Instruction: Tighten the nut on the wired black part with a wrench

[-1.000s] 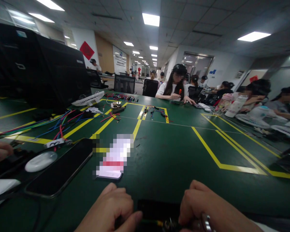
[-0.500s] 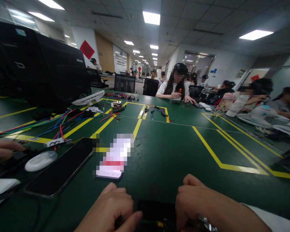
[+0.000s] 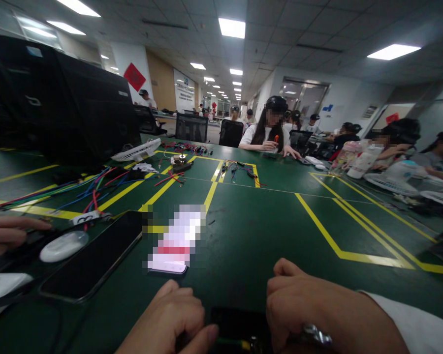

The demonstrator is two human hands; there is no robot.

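At the bottom of the view my left hand (image 3: 173,317) is curled, its thumb beside a dark, box-like object (image 3: 239,322). Most of that object is lost in shadow and below the frame edge; a small yellow spot and a greenish strand show on it. On its right side my right hand (image 3: 299,300) is closed with knuckles up, its fingertips hidden. A shiny metal piece (image 3: 316,334) shows under this hand; its kind is unclear. Just beyond my left hand lies a phone with a lit, blurred screen (image 3: 175,246).
A dark-screened phone (image 3: 96,253) and a white mouse (image 3: 64,246) lie at left, near another person's hand (image 3: 11,233). Wire bundles (image 3: 92,189) and a small motor-like part (image 3: 180,161) lie farther off. Black computer cases (image 3: 62,98) stand at left. A co-worker (image 3: 271,130) sits opposite.
My right hand has shifted slightly up and left, and more of its sleeve shows. The other person's hand at left has moved a little to the right. My left hand is nearly unchanged.
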